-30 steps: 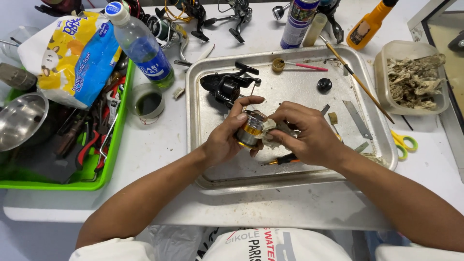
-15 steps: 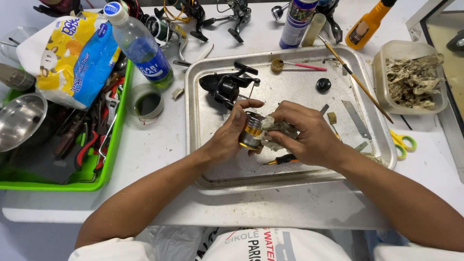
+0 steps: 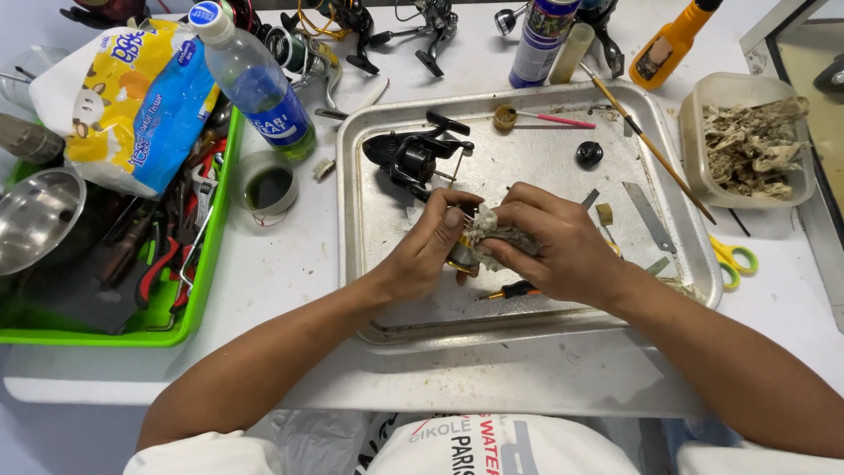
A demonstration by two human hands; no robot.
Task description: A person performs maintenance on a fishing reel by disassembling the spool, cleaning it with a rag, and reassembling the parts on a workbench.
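Left hand (image 3: 428,251) grips gold spool (image 3: 463,255); right hand (image 3: 563,246) presses rag (image 3: 497,230) on it

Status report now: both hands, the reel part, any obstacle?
Left hand grips gold spool. Right hand presses rag on it. Black reel body close behind, not touching.

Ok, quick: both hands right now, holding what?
Left hand: closed on gold reel spool.
Right hand: closed on grubby tissue wad, pressed against it.
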